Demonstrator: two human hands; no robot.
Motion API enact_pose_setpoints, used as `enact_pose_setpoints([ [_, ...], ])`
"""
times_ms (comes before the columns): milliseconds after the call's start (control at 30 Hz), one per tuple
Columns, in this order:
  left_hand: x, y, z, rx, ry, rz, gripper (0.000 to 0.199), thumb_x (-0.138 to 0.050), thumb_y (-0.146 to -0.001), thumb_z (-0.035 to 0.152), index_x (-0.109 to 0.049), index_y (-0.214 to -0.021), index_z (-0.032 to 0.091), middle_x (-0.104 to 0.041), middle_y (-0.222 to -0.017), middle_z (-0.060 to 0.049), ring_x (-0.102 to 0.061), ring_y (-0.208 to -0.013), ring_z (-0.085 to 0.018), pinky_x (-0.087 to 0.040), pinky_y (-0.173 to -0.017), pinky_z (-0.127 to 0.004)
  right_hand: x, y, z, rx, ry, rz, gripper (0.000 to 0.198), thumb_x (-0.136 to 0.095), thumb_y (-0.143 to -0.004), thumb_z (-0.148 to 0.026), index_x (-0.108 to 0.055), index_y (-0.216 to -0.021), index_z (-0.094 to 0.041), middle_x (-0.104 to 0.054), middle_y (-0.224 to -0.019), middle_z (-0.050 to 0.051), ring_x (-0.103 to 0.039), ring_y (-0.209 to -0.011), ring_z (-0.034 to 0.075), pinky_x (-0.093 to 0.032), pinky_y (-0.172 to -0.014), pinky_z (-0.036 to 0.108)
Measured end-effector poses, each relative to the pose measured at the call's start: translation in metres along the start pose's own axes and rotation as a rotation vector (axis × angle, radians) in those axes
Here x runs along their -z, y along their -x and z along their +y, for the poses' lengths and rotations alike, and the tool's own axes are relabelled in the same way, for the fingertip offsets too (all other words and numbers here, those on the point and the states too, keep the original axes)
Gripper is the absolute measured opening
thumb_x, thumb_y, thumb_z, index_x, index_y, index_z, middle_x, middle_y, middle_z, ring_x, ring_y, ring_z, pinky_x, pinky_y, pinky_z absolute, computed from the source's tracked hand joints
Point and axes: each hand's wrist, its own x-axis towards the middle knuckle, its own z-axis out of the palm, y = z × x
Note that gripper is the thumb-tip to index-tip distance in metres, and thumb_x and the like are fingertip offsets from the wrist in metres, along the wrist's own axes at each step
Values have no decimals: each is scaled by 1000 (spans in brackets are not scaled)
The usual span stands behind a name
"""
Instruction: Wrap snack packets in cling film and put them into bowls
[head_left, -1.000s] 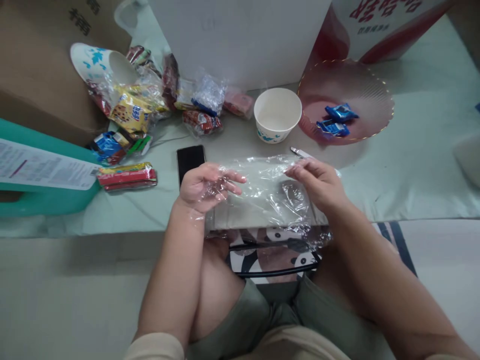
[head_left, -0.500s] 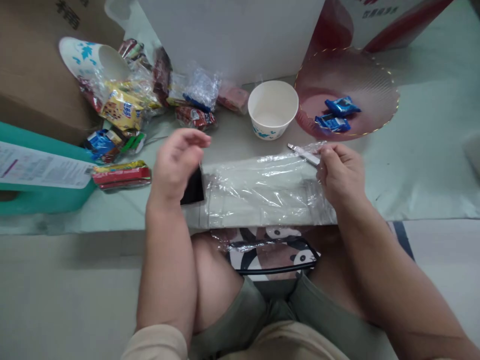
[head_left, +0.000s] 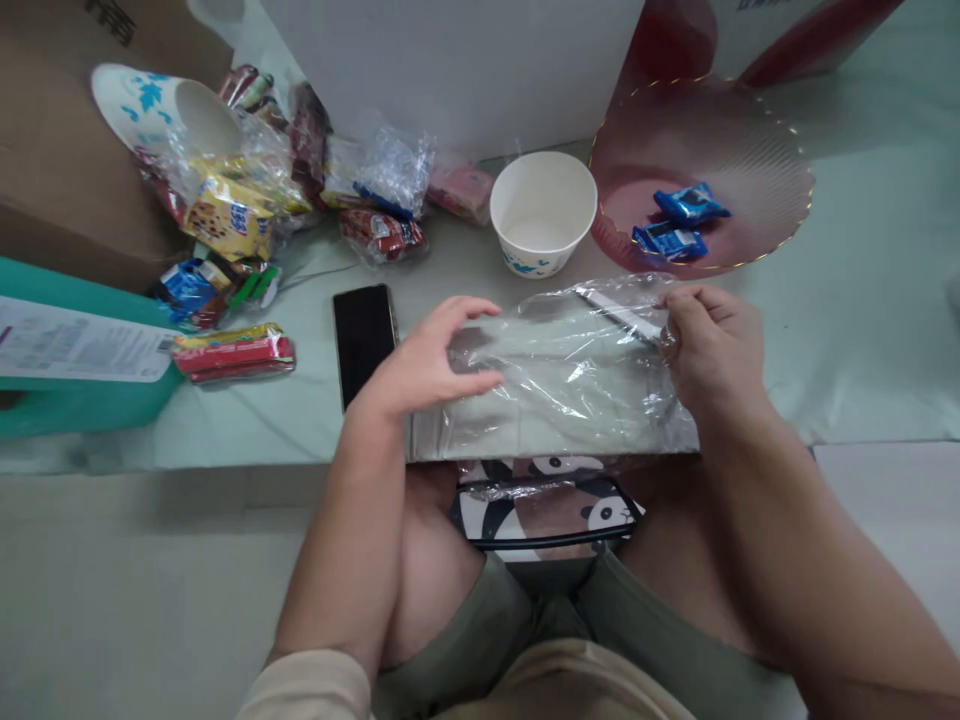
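A clear plastic bag (head_left: 555, 390) lies crumpled along the table's front edge. My right hand (head_left: 716, 345) is closed at its right end, pinching the film together with slim silver tweezers (head_left: 619, 315) that point up and left, their tip under or against the film. My left hand (head_left: 435, 360) is open over the bag's left end, thumb and fingers apart; whether it touches the film I cannot tell. A black phone (head_left: 364, 340) lies beside its wrist. Just behind the bag stands a white paper cup (head_left: 544, 215) with blue leaf prints.
A pink glass bowl (head_left: 765, 190) with a gold rim holds two blue wrapped snacks (head_left: 682, 220). Wrapped snacks (head_left: 229, 220) are heaped at left around a tipped paper cup (head_left: 161, 110). A teal bag (head_left: 82, 330), a brown box (head_left: 60, 150) and a white box (head_left: 457, 70) border the area.
My left hand has moved right and down from beside the phone to over the bag, its fingers now spread; the phone is more exposed. My right hand has shifted slightly right with the film.
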Motion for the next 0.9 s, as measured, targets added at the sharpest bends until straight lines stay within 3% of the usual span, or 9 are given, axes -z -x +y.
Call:
enact_pose_setpoints([
  [67, -3, 3, -2, -3, -54, -17, 52, -83, -67, 22, -73, -118, 25, -71, -126, -5, -64, -114, -23, -48, -102, -32, 0, -1, 1, 11, -1, -12, 17, -70, -83, -34, -66, -70, -22, -39, -45, -8, -31, -38, 7, -19, -37, 24],
  [200, -4, 3, -12, 109, 53, 291, 9, -67, -86, 24, -75, -88, 20, -73, -85, -4, -65, -78, -16, -52, -79, -28, 1, -2, 2, 33, 10, -16, 18, -69, -85, -33, -66, -72, -21, -37, -46, -8, -30, -38, 6, -19, -37, 23],
  [367, 1, -3, -10, 163, 363, 494, 16, -69, -89, 39, -69, -86, 23, -57, -60, 3, -47, -49, -10, -38, -48, -24, 0, -2, 6, 56, 53, -8, 22, -71, -86, -38, -65, -73, -21, -40, -45, -8, -32, -37, 6, -20, -36, 22],
  [500, 8, -3, -9, 230, 355, 491, 19, -69, -89, 42, -67, -82, 24, -40, -47, 6, -32, -40, -9, -22, -41, -26, -3, 1, 3, 67, -23, -14, 23, -67, -83, -38, -62, -68, -22, -40, -44, -7, -32, -35, 7, -20, -36, 23],
  [567, 12, -1, -12, 224, 348, 440, 18, -70, -88, 42, -68, -81, 25, -38, -46, 6, -30, -40, -10, -20, -42, -27, -5, 3, 1, 38, -101, -54, 19, -68, -80, -38, -65, -70, -22, -50, -49, -4, -43, -40, 9, -31, -39, 24],
  [700, 16, 2, -16, 207, 347, 393, 16, -68, -88, 41, -69, -82, 26, -40, -46, 6, -31, -41, -11, -21, -44, -29, -7, 6, 3, -40, -117, -223, 21, -77, -76, -42, -73, -87, -25, -72, -79, 1, -66, -67, 15, -54, -58, 29],
  [900, 17, 1, -15, 206, 307, 357, 18, -70, -87, 40, -68, -79, 24, -37, -45, 6, -29, -40, -9, -18, -43, -28, -8, 4, 10, -12, -121, -205, 39, -74, -81, -61, -71, -79, -22, -66, -68, 2, -62, -58, 13, -52, -55, 29],
])
